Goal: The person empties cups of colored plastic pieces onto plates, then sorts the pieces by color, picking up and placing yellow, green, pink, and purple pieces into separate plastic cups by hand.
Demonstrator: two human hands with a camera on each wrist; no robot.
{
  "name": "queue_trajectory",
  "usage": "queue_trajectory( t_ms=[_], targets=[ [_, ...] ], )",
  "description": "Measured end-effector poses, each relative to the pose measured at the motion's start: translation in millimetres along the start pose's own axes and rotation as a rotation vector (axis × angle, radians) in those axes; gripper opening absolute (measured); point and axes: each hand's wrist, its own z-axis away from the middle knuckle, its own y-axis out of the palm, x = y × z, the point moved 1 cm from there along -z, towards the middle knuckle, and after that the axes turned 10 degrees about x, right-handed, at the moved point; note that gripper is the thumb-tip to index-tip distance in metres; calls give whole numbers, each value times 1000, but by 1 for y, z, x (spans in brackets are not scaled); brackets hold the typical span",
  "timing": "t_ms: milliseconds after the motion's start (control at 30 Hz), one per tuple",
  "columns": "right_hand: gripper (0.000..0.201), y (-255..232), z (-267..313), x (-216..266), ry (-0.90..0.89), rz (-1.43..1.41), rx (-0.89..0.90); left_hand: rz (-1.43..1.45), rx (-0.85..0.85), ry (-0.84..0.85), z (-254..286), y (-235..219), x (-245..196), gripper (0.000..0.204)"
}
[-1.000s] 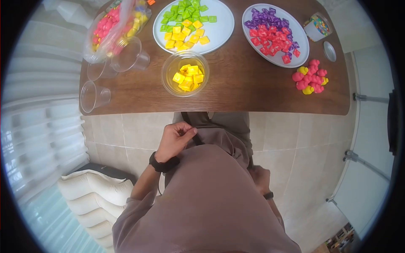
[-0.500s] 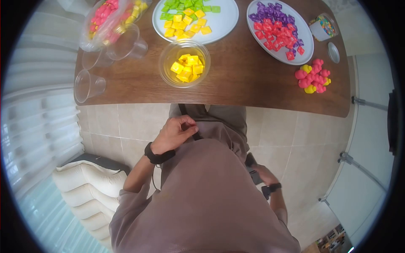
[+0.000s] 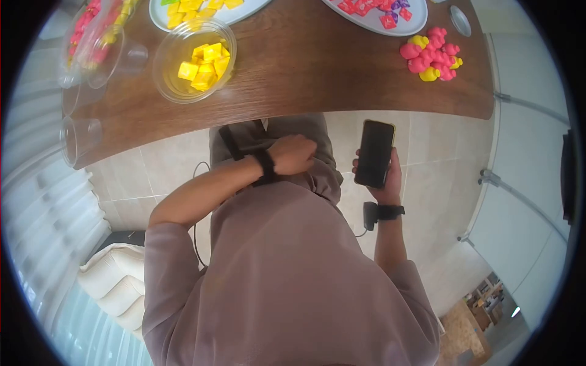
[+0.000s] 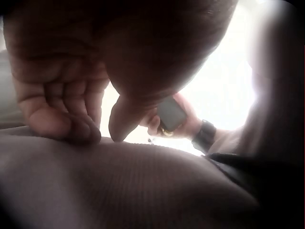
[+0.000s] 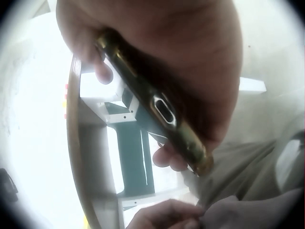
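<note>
The fingers [image 3: 356, 163] of the right hand [image 3: 390, 188] are clamped round a phone [image 3: 375, 152], dark screen up, near the front edge of the table [image 3: 317, 91]; half a second ago, hand and phone were lower, beside the hip. The left hand [image 3: 294, 154], loosely curled, thumb apart, has shifted further across the shirt [image 3: 293, 268].

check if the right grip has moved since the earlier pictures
Yes: in the head view, the right grip, holding a smartphone, has moved forward, closer to the near edge of the brown table.
</note>
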Motion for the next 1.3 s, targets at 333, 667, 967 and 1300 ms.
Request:
queue_trajectory(
  t_ms=[333,667,967,1300],
  targets=[
    [72,9,-2,-3,-21,-12,-21,-251,274,65,-70,53,-42,37],
    [58,-15,32,4,186,233,-113,-165,415,-53,-77,57,-41,34],
    [53,-70,50,-72,449,1307,-130,-186,349,192,-83,74,-58,32],
    [36,-28,49,-74,312,1231,-173,-283,359,278,-74,73,-74,31]
  ],
)
